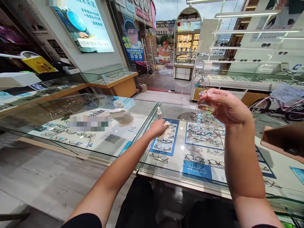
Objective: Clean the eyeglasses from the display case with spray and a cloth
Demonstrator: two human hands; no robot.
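Overall, the work went on above a glass display counter (171, 180), whose clear top let rows of spectacle frames (162, 148) show on pale boards and blue-edged mats below. A seam split it from a second glass case (95, 148) on the left, and pale wood-look flooring (42, 180) ran along that side. Beyond lay a shop: a lit screen (89, 27) on the left wall, an open doorway onto the street, a tall oval mirror (187, 47) and bright shelves (254, 31) on the right, with a pink bicycle (275, 98) at that edge.

A small white bottle (159, 112) stood upright just behind the left hand (157, 128), which was closed on a pale cloth (166, 130) low over the counter. A beige device (122, 116) sat over the left case. The right hand (228, 106) was raised, fingers pinched on thin-rimmed eyeglasses (199, 83) that hung in the air well above the glass. The right forearm blocked part of the frames behind it, and a brown box (282, 142) took up the counter's right side.
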